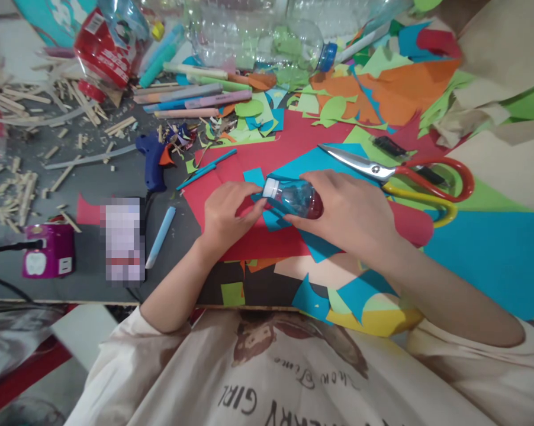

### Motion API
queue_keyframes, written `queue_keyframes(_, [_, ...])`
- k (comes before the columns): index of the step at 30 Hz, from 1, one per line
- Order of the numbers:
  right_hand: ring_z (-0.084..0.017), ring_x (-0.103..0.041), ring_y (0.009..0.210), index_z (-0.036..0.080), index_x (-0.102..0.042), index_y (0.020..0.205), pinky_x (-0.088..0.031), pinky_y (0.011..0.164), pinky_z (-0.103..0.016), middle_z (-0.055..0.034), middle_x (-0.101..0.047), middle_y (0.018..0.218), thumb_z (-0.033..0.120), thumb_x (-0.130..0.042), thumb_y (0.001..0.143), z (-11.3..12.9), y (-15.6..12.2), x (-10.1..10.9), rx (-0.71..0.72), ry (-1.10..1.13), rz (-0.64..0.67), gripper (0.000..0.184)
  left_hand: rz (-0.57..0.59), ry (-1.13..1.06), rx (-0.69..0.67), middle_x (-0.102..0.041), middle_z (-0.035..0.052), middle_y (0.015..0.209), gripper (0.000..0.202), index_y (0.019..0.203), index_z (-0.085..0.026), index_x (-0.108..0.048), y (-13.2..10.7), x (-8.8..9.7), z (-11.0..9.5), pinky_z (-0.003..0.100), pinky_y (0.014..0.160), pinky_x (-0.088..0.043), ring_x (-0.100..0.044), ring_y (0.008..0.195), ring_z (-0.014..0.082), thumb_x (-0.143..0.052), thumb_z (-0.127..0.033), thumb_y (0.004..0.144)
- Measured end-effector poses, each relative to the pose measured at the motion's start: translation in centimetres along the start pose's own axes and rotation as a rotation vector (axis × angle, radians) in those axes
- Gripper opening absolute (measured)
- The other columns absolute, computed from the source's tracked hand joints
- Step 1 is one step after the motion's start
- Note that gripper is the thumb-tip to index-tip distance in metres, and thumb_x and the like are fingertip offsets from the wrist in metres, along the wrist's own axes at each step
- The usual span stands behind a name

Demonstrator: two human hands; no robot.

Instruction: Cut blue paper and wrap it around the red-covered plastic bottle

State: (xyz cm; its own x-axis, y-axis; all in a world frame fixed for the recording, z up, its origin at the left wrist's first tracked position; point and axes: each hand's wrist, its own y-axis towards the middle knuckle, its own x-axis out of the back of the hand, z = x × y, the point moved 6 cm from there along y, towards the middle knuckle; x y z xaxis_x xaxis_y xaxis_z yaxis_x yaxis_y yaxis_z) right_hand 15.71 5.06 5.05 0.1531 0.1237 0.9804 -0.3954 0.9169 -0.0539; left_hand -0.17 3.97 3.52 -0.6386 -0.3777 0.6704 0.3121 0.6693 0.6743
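The bench (93,260) is dark grey and crowded with craft things. A big sheet of red paper (249,236) lies near the middle of its near edge, with blue paper (493,260) spreading toward the near right corner and orange paper (400,89) toward the far right. Clear plastic bottles (249,35) lie along the far edge, and a row of pastel markers (196,94) sits just in front of them. Wooden sticks (18,177) are scattered over the left side. Large scissors (409,174) with red and yellow handles lie open on the paper, right of the middle. A blue glue gun (151,163) rests left of the red sheet, and a purple power adapter (49,251) stands near the near left corner.

The right hand (351,213) is closed around a small clear bottle (296,198), which lies on its side over the red sheet near the middle of the bench, its white cap (270,188) pointing left. The left hand (227,216) has its grip pinched at the cap end of the bottle, fingertips touching a blue paper scrap (256,177) beside the cap. A light blue stick (160,236) lies just left of the left wrist.
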Motion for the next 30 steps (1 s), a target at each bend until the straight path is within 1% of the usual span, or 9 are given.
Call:
queue_keyframes(4, [-0.026, -0.064, 0.08, 0.015, -0.062, 0.106, -0.039, 0.058, -0.031, -0.014, -0.071, 0.094, 0.054, -0.059, 0.08, -0.04, 0.07, -0.1, -0.011, -0.005, 0.015, 0.047, -0.007, 0.026, -0.028, -0.073, 0.0001, 0.074, 0.003, 0.082, -0.018, -0.06, 0.11, 0.06, -0.25, 0.021, 0.066, -0.052, -0.069, 0.068, 0.0121, -0.059, -0.02, 0.084])
queue_keyframes(9, [-0.026, -0.064, 0.08, 0.014, -0.06, 0.109, -0.038, 0.059, -0.031, -0.0146, -0.07, 0.096, 0.054, -0.055, 0.083, -0.06, -0.07, -0.21, 0.005, -0.007, -0.003, 0.048, 0.015, 0.033, -0.03, -0.072, -0.0008, 0.071, 0.005, 0.08, -0.019, -0.059, 0.15, 0.0, -0.2, 0.021, 0.062, -0.05, -0.068, 0.064, 0.0118, -0.056, -0.017, 0.084])
queue_keyframes(12, [-0.026, -0.064, 0.08, 0.014, -0.06, 0.109, -0.038, 0.059, -0.031, -0.0143, -0.07, 0.096, 0.054, -0.055, 0.083, -0.07, -0.12, -0.31, 0.007, -0.015, -0.004, 0.048, 0.022, 0.027, -0.029, -0.071, -0.0011, 0.069, 0.006, 0.08, -0.019, -0.058, 0.06, -0.03, -0.16, 0.021, 0.061, -0.049, -0.067, 0.063, 0.0117, -0.056, -0.015, 0.082])
queue_keyframes(18, [-0.026, -0.062, 0.08, 0.015, -0.059, 0.108, -0.037, 0.059, -0.031, -0.0142, -0.069, 0.096, 0.053, -0.057, 0.082, 0.1, -0.06, -0.42, 0.005, -0.025, 0.016, 0.046, 0.059, 0.047, 0.018, -0.07, -0.0018, 0.071, 0.006, 0.079, -0.021, -0.058, -0.28, -0.36, 0.1, 0.023, 0.064, -0.049, -0.067, 0.065, 0.012, -0.056, -0.016, 0.081])
queue_keyframes(24, [-0.026, -0.062, 0.079, 0.013, -0.059, 0.108, -0.036, 0.059, -0.031, -0.0147, -0.069, 0.095, 0.053, -0.056, 0.083, 0.23, -0.05, -0.58, 0.01, -0.04, 0.018, 0.047, 0.088, -0.065, 0.074, -0.069, -0.0002, 0.073, 0.009, 0.079, -0.019, -0.059, -0.37, -0.48, 0.41, 0.023, 0.067, -0.05, -0.066, 0.069, 0.0121, -0.055, -0.011, 0.079])
queue_keyframes(30, [-0.026, -0.063, 0.077, 0.013, -0.06, 0.106, -0.035, 0.057, -0.03, -0.0145, -0.07, 0.093, 0.052, -0.058, 0.082, 0.31, 0.08, -0.54, 0.0, -0.052, 0.018, 0.046, 0.106, 0.012, 0.05, -0.069, -0.0013, 0.07, 0.009, 0.077, -0.019, -0.059, -0.11, -0.54, 0.25, 0.021, 0.063, -0.051, -0.066, 0.065, 0.0115, -0.053, -0.012, 0.08])
